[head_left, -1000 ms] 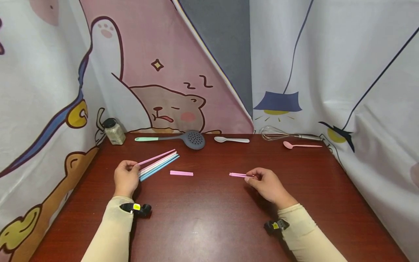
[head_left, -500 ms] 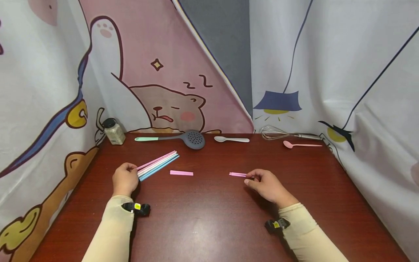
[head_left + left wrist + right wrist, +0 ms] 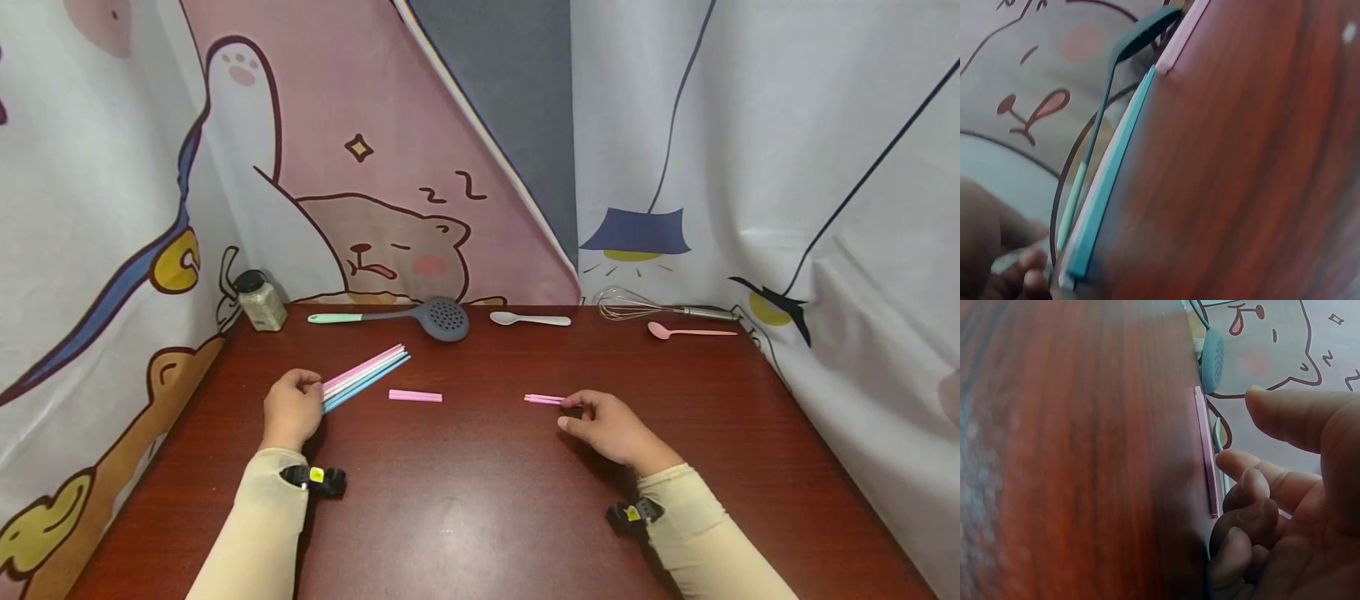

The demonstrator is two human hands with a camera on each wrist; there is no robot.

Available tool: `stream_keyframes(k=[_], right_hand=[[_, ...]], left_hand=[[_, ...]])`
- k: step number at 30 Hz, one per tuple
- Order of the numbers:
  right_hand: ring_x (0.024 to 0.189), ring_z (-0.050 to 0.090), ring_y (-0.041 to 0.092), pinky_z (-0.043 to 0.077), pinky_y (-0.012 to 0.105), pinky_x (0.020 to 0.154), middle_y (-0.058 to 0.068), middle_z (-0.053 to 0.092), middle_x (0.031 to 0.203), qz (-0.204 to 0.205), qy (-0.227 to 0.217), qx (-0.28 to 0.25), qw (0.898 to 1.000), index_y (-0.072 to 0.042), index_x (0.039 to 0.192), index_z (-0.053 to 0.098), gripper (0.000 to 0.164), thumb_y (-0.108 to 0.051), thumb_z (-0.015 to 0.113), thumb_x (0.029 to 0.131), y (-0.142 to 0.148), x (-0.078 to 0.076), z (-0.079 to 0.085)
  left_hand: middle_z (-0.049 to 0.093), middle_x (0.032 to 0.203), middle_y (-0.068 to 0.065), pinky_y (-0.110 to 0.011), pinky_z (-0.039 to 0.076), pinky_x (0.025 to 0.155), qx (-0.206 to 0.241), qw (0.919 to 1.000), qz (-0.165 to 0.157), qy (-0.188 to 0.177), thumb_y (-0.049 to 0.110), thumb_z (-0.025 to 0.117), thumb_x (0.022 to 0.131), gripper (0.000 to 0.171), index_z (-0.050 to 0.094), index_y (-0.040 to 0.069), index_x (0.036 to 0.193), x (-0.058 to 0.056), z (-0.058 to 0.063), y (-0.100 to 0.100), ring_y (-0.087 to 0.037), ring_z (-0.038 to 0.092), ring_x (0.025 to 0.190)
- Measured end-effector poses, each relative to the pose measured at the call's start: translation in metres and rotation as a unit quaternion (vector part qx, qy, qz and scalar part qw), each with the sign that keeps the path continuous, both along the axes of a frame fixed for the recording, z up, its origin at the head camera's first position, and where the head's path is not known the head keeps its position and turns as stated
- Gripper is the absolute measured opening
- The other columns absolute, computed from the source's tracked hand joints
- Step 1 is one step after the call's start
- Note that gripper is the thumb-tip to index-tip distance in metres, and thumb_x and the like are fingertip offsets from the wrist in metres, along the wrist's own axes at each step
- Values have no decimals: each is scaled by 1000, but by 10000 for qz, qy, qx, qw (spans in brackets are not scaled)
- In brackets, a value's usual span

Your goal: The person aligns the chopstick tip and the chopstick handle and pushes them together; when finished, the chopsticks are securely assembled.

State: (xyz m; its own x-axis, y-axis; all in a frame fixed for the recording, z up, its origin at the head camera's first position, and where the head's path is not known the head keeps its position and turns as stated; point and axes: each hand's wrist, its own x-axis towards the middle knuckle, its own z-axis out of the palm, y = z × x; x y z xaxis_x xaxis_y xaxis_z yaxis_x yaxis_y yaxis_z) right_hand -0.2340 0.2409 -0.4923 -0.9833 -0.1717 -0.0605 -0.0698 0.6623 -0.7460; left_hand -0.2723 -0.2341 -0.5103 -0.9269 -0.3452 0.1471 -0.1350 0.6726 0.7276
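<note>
A slanting bundle of pink, white and blue chopsticks lies on the table at the left. My left hand is at the bundle's near end, its fingertips beside the chopstick ends; the left wrist view shows no stick between thumb and fingers. In that view a blue chopstick lies nearest the camera. My right hand is beside a pair of short pink sticks, thumb spread away from the index finger, whose tip is right at the sticks. Another short pink pair lies between the hands.
Along the table's back edge are a jar with a black lid, a slotted skimmer, a pale spoon, a whisk and a pink spoon. Printed curtains stand close behind and at the sides.
The left hand has lowered a raised pink chopstick against the bundle, then shifted slightly right to its ends. The right thumb has come away from the short pink sticks.
</note>
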Motion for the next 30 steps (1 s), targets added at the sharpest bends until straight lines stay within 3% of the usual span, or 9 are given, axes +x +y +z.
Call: stream_keyframes(k=[5, 9, 12, 15, 20, 24, 27, 30], right_hand=[[61, 47, 13, 38, 27, 54, 3, 53, 72, -6, -61, 71, 10000, 0, 122, 71, 36, -19, 79, 92, 1, -1, -2], [63, 48, 15, 39, 27, 55, 3, 54, 73, -27, -100, 88, 9999, 0, 124, 69, 38, -19, 79, 92, 2, -3, -3], [64, 49, 16, 40, 28, 55, 3, 55, 73, -18, -91, 141, 9999, 0, 125, 69, 40, -20, 79, 93, 3, -4, -4], [65, 49, 16, 40, 28, 56, 2, 55, 73, -16, -74, 183, 9998, 0, 125, 69, 40, -22, 80, 92, 3, -4, -3], [65, 50, 16, 40, 28, 57, 2, 55, 74, -3, -24, 179, 9998, 0, 121, 71, 37, -21, 80, 92, 1, -3, -2], [66, 50, 16, 41, 29, 58, 3, 56, 74, 18, -3, 122, 9999, 0, 117, 72, 33, -19, 81, 91, 0, -1, 0], [66, 51, 16, 41, 29, 58, 3, 57, 74, 42, -26, 114, 9999, -1, 114, 72, 30, -18, 81, 91, 0, 0, 1], [67, 51, 16, 42, 29, 59, 3, 58, 75, 53, -88, 131, 9999, -2, 112, 72, 27, -17, 81, 91, 0, 0, 1]], left_hand=[[66, 93, -14, -36, 43, 74, 33, 9936, -1120, 129, 7, 62, 102, 13, 71, 1, 109, 1, 3, 24, -27, 58, 85], [72, 96, -12, -40, 49, 82, 70, 9793, -2021, 113, 4, 64, 100, 13, 73, 2, 109, 6, 6, 46, -26, 64, 91], [76, 105, -12, -48, 52, 92, 26, 9690, -2468, -32, 3, 64, 100, 15, 75, 2, 111, 10, 6, 59, -30, 69, 102], [76, 113, -14, -54, 52, 98, -108, 9641, -2646, -179, 5, 64, 101, 18, 75, 3, 115, 12, 5, 66, -33, 69, 110], [76, 118, -16, -55, 52, 101, -271, 9631, -2667, -239, 7, 66, 100, 19, 76, 3, 115, 13, 2, 69, -35, 69, 114], [75, 104, -12, -47, 55, 88, -333, 9620, -2695, -285, 8, 67, 99, 21, 75, 5, 117, 12, 3, 69, -28, 69, 95], [68, 92, -6, -39, 50, 77, -346, 9610, -2722, -355, 8, 68, 98, 24, 74, 6, 121, 12, 4, 69, -20, 60, 80], [64, 87, -4, -35, 47, 73, -380, 9591, -2776, -402, 8, 69, 98, 26, 73, 5, 123, 12, 5, 68, -17, 55, 76]])
